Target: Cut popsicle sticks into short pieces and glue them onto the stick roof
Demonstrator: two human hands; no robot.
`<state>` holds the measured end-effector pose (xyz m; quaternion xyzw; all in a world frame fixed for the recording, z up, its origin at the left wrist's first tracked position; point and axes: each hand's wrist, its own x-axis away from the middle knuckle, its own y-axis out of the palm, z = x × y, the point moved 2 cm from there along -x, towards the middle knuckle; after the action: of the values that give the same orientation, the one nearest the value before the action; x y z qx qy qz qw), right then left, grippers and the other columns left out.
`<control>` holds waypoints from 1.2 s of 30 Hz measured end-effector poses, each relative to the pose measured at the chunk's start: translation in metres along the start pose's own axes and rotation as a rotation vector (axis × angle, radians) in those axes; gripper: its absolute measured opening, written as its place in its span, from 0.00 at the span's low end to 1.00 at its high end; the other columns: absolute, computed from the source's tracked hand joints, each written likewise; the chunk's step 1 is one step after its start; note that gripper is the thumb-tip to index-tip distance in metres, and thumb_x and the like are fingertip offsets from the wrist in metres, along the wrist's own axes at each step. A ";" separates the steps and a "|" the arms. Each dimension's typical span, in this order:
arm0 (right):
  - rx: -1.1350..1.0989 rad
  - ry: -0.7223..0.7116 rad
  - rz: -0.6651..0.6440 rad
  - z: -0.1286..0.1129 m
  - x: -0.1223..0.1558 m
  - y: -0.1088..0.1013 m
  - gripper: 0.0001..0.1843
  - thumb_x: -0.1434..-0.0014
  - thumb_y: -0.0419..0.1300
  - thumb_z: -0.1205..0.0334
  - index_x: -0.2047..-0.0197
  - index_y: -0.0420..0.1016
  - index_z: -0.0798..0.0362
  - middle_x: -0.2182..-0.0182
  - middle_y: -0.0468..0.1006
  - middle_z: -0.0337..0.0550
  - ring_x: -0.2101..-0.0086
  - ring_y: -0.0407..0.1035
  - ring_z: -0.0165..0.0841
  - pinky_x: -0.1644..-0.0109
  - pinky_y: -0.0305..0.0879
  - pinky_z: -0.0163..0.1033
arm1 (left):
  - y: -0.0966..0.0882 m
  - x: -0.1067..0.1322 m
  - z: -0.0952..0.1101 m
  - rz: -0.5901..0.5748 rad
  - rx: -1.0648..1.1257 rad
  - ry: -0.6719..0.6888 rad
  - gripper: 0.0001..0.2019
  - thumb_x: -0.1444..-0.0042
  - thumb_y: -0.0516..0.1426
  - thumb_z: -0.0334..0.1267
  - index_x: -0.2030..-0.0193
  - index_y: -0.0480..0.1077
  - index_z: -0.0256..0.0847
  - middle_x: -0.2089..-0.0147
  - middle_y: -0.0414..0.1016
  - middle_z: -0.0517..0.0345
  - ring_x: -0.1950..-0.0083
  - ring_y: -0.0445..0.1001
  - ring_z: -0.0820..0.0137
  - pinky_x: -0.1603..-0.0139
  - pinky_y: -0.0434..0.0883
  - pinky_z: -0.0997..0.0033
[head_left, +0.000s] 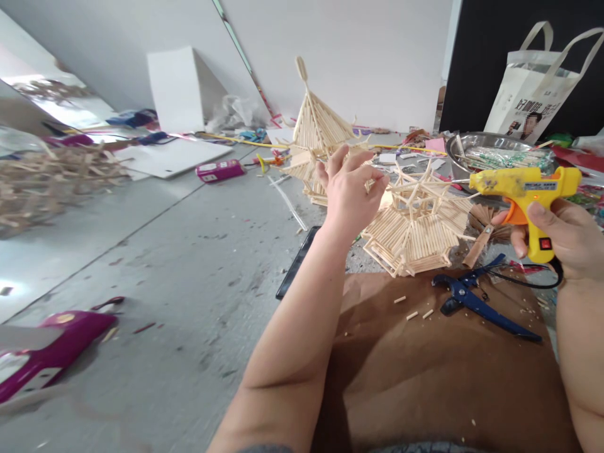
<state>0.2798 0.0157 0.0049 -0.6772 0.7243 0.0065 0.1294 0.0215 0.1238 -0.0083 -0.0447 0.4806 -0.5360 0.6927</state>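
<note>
My left hand (350,189) is raised with its fingers pinched on a thin stick at the upper frame of a hexagonal roof model (415,229) made of wooden sticks. My right hand (561,242) grips a yellow glue gun (531,192) with an orange trigger, its nozzle pointing left toward the model. Behind my left hand stands a taller pointed stick tower (315,135). Blue pliers (476,301) lie on the brown surface (425,365) just before the model.
A dark phone (297,263) lies on the grey floor by my left forearm. A metal bowl (491,154) of sticks and a white tote bag (533,94) sit at the back right. A magenta box (219,170), white boards and another stick structure (51,176) lie left.
</note>
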 end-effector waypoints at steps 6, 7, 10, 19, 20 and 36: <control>-0.005 0.002 -0.003 -0.001 0.001 0.000 0.16 0.47 0.59 0.48 0.65 0.72 0.53 0.67 0.78 0.45 0.85 0.63 0.25 0.83 0.55 0.35 | 0.000 0.000 -0.001 0.000 0.025 -0.009 0.04 0.50 0.56 0.40 0.72 0.69 0.45 0.47 0.72 0.60 0.35 0.52 0.54 0.36 0.38 0.43; -0.006 0.003 -0.005 -0.001 0.001 0.000 0.16 0.47 0.59 0.48 0.65 0.72 0.53 0.66 0.78 0.45 0.85 0.63 0.25 0.84 0.55 0.35 | 0.000 0.000 -0.002 0.004 0.037 -0.011 0.04 0.49 0.56 0.40 0.72 0.69 0.45 0.47 0.72 0.60 0.35 0.52 0.55 0.36 0.38 0.43; -0.012 0.009 -0.006 0.000 0.001 0.000 0.16 0.47 0.59 0.48 0.65 0.72 0.53 0.66 0.78 0.46 0.85 0.63 0.25 0.84 0.54 0.35 | 0.001 -0.002 -0.005 0.000 0.076 -0.025 0.06 0.48 0.55 0.41 0.71 0.70 0.44 0.48 0.72 0.59 0.36 0.53 0.55 0.36 0.39 0.43; -0.017 0.000 0.000 0.000 0.000 0.000 0.16 0.48 0.60 0.48 0.66 0.73 0.53 0.66 0.78 0.45 0.85 0.63 0.25 0.85 0.53 0.34 | -0.001 -0.002 -0.010 -0.032 0.105 -0.029 0.06 0.54 0.54 0.33 0.73 0.71 0.46 0.49 0.72 0.61 0.38 0.56 0.56 0.36 0.47 0.47; -0.018 0.002 0.002 0.000 0.000 0.000 0.16 0.48 0.60 0.48 0.65 0.73 0.53 0.66 0.78 0.45 0.85 0.63 0.25 0.85 0.54 0.34 | 0.000 -0.002 -0.011 -0.047 0.098 -0.037 0.06 0.55 0.54 0.32 0.73 0.71 0.46 0.48 0.72 0.60 0.37 0.56 0.56 0.36 0.46 0.46; -0.393 0.086 0.109 0.038 -0.025 0.001 0.16 0.52 0.64 0.50 0.64 0.73 0.53 0.69 0.79 0.44 0.73 0.72 0.32 0.70 0.71 0.39 | -0.002 0.002 -0.030 -0.145 0.168 -0.138 0.10 0.60 0.57 0.31 0.68 0.72 0.45 0.56 0.73 0.53 0.47 0.65 0.55 0.40 0.54 0.47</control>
<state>0.2873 0.0473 -0.0272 -0.6488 0.7496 0.1259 -0.0366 -0.0018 0.1346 -0.0245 -0.0578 0.3808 -0.6186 0.6848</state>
